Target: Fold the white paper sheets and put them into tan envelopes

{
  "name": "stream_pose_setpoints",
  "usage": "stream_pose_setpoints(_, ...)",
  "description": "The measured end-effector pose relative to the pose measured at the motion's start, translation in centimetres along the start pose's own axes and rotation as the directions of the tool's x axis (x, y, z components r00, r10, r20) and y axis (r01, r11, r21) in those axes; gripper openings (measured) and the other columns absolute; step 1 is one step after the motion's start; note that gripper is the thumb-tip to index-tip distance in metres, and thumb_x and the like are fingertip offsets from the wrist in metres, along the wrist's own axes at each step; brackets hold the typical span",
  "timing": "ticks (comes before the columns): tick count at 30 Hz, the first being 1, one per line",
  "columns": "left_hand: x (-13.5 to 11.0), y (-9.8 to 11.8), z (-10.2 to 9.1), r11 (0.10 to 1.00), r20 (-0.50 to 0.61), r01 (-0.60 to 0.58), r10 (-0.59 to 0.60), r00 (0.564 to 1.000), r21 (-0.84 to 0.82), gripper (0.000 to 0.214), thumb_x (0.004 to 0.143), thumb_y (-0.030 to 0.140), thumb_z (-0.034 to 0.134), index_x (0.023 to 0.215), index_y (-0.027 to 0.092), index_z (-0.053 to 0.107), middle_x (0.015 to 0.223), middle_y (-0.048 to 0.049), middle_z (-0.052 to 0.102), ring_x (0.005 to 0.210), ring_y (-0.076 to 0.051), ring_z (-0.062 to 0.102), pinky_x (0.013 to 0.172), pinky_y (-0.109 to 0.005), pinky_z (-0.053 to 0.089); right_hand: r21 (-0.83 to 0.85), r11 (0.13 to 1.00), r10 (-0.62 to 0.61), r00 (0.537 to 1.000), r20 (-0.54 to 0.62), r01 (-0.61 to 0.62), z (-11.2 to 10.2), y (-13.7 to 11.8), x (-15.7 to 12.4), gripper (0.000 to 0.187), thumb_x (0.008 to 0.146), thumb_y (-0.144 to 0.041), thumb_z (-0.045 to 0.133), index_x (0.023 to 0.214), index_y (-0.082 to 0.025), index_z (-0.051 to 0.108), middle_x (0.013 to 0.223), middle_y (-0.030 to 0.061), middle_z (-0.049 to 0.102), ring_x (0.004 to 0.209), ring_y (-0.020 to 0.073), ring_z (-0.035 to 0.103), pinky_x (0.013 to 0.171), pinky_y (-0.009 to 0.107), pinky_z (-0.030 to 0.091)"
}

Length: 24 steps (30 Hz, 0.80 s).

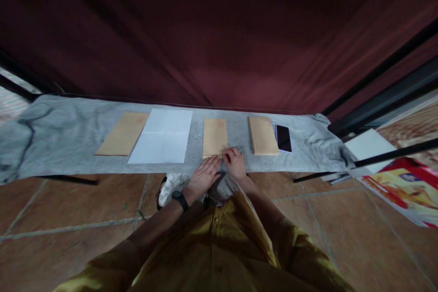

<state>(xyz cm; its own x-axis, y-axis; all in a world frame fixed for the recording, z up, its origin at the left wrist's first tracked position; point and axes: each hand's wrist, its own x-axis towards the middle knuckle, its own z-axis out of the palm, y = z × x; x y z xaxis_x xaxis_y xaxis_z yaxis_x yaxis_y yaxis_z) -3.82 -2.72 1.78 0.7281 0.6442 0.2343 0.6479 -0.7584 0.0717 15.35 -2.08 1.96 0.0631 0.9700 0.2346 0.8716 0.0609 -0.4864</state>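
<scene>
A brown paper envelope [215, 136] lies upright before me on the grey cloth, its near edge under my hands. My left hand [206, 174] rests at that edge with fingers stretched out and lying flat. At the near right corner of the envelope, my right hand [234, 162] is closed, thumb and fingers pinched together on the edge. A stack of brown envelopes [263, 136] lies to the right of my right hand. Left of my hands is a white sheet of paper [162, 139] with a crease across it, beside another brown envelope [123, 134].
A dark-screened phone [284, 138] lies right of the stack. Grey cloth [71, 132] covers the narrow table. A dark red curtain [205, 36] hangs behind it. Black metal bars [386, 66] and a red and yellow box [407, 187] are at the right.
</scene>
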Motion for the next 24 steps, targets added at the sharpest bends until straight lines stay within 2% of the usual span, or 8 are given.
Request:
stream_pose_setpoints(4,-0.1,0.4,0.6,0.999,0.026,0.033,-0.033,0.999,0.009,0.061,0.102,0.040,0.045,0.153,0.008,0.038,0.161,-0.0187,0.041,0.152,-0.028,0.033,0.124,-0.047,0.030,-0.009,1.000,-0.012,1.000,-0.005,0.012,-0.2,-0.1,-0.2,0.020,0.103,-0.022,0.049,0.105,-0.022,0.069,0.114,0.0077,0.068,0.110,0.0221,0.060,0.099,0.038,0.044)
stream_pose_setpoints(7,0.1,0.5,0.7,0.999,0.051,0.036,-0.036,0.998,0.017,0.061,0.101,0.038,0.045,0.154,0.007,0.038,0.160,-0.0198,0.041,0.153,-0.028,0.031,0.125,-0.049,0.028,-0.009,0.999,-0.054,0.999,-0.008,0.054,-0.2,-0.7,-0.8,0.026,0.104,-0.022,0.046,0.116,-0.021,0.068,0.125,0.0106,0.067,0.120,0.0232,0.058,0.104,0.041,0.044)
stream_pose_setpoints(11,0.3,0.5,0.9,0.999,0.114,0.025,-0.031,0.993,0.047,0.055,0.097,0.023,0.043,0.147,0.002,0.046,0.155,-0.0237,0.048,0.152,-0.029,0.033,0.126,-0.050,0.026,0.017,0.981,-0.196,0.979,0.051,0.195,0.4,-2.4,-2.5,0.038,0.105,-0.023,0.041,0.139,-0.019,0.059,0.143,0.0111,0.060,0.136,0.0212,0.050,0.117,0.042,0.038)
stream_pose_setpoints(15,0.3,0.6,1.1,0.997,0.161,0.021,-0.032,0.986,0.070,0.056,0.092,0.011,0.040,0.146,-0.001,0.047,0.153,-0.0259,0.048,0.152,-0.028,0.034,0.127,-0.050,0.024,0.045,0.974,-0.224,0.971,0.086,0.221,1.0,-3.6,-4.2,0.049,0.107,-0.026,0.033,0.154,-0.015,0.042,0.156,0.0121,0.049,0.146,0.0206,0.041,0.122,0.043,0.033)
stream_pose_setpoints(18,0.3,0.8,1.0,0.996,0.174,0.007,-0.023,0.984,0.087,0.058,0.093,0.011,0.037,0.148,-0.001,0.044,0.156,-0.0255,0.044,0.152,-0.027,0.034,0.128,-0.049,0.023,0.005,0.975,-0.223,0.969,0.106,0.224,1.0,-3.4,-4.8,0.051,0.108,-0.026,0.031,0.157,-0.014,0.038,0.159,0.0133,0.044,0.150,0.0220,0.036,0.124,0.046,0.028)
stream_pose_setpoints(24,0.2,0.8,0.4,0.993,0.167,-0.004,-0.017,0.986,0.122,0.057,0.096,0.015,0.034,0.151,0.000,0.042,0.159,-0.0242,0.041,0.153,-0.029,0.032,0.128,-0.046,0.023,-0.061,0.974,-0.211,0.972,0.107,0.218,1.0,-2.5,-4.9,0.052,0.108,-0.029,0.033,0.157,-0.013,0.038,0.158,0.0145,0.046,0.148,0.0229,0.038,0.123,0.048,0.028)
